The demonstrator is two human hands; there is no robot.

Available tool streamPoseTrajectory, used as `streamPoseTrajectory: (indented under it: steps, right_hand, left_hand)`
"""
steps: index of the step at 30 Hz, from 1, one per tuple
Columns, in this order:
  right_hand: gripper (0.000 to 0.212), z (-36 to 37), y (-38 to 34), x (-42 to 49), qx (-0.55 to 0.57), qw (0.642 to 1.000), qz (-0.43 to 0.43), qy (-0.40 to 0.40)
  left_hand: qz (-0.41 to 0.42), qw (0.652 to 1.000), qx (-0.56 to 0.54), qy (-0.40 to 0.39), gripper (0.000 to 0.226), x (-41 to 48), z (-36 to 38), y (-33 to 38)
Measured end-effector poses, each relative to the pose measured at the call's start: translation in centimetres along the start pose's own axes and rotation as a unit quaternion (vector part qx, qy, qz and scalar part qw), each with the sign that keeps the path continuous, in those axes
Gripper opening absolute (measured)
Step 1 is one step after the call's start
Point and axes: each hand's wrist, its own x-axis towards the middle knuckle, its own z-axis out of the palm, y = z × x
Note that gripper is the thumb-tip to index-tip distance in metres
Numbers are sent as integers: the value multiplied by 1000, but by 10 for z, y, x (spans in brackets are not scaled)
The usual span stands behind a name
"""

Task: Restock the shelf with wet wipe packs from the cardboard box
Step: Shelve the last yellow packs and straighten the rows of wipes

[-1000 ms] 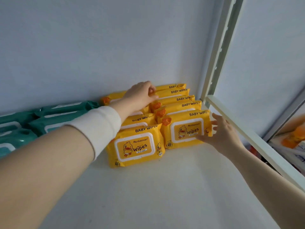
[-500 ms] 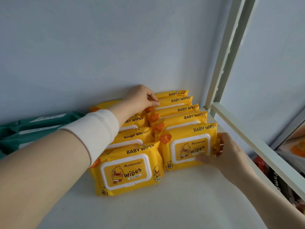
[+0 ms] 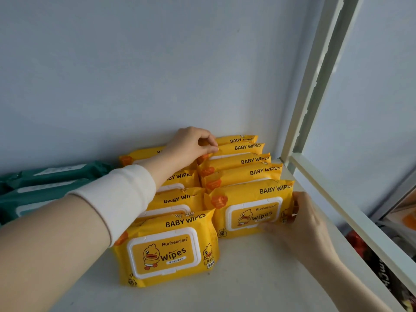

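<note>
Now squaring up: yellow wipe packs (image 3: 164,253) stand in two rows at the right end of the shelf (image 3: 247,284), the left hand (image 3: 191,145) pinching the top of a back pack (image 3: 240,148), the right hand (image 3: 308,224) gripping the side of the front pack (image 3: 252,212) in the right row. Green packs (image 3: 45,183) lie to the left; the box is out of sight. Next, probably, both hands let go and go for more stock.
</note>
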Motion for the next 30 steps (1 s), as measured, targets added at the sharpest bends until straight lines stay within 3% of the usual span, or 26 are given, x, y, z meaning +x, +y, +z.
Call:
streamPoseTrajectory:
  steps: [5, 10, 15, 25, 27, 30]
  right_hand:
    - [59, -8, -1, 5, -14, 999, 3, -48]
    - [51, -9, 2, 5, -30, 998, 10, -49]
    - [42, -10, 3, 6, -39, 998, 9, -48]
    - [37, -11, 3, 7, -57, 997, 5, -47]
    - [37, -11, 1, 7, -55, 997, -1, -46]
    - [35, -11, -1, 8, -57, 997, -6, -49]
  left_hand:
    - [-18, 999, 29, -21, 28, 0, -3, 0]
    - [-37, 998, 42, -26, 28, 1, -3, 1]
    - [-34, 996, 68, 51, 22, 1, -8, -3]
    - [-66, 990, 93, 80, 19, 3, -2, -3]
    - [-60, 996, 41, 54, 29, -1, -6, 4]
    - [-52, 997, 29, -55, 57, -11, -10, 14]
